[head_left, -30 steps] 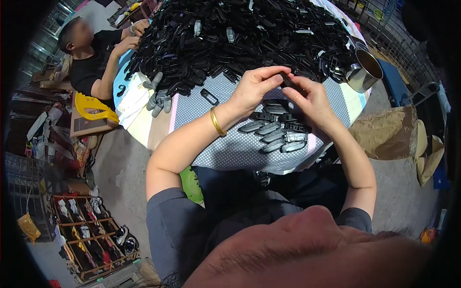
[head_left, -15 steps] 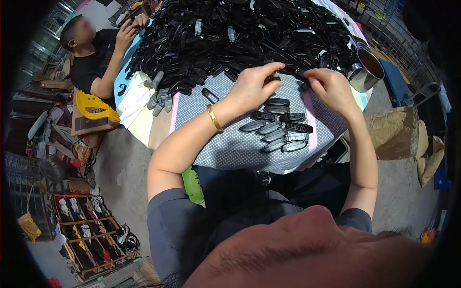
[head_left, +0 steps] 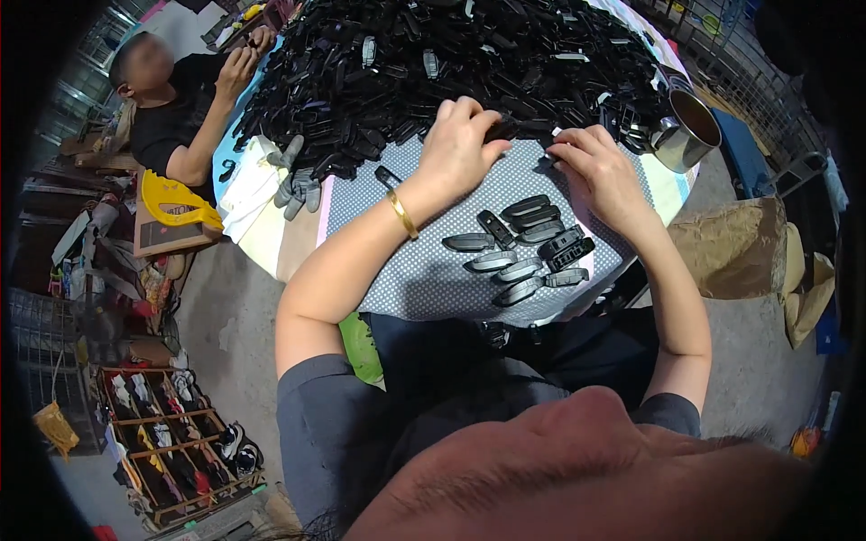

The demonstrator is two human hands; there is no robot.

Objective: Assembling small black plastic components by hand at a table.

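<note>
Reaching into the far black parts heap, the left hand pinches 1 black piece; whether the right hand grasps anything cannot be told. Nearer lies a sorted row on the desk; most remains unsorted.

Grey concrete floor with a wooden compartment crate.

The left hand pinches a black plastic piece at the edge of the big heap of black parts, which fills the table from 11 to 1 o'clock. The right hand, just beside it toward 1 o'clock, fingers another piece at the heap's edge. Below both hands, near centre, finished pieces lie in a loose cluster on the dotted cloth; a metal cup stands at 2 o'clock.
</note>
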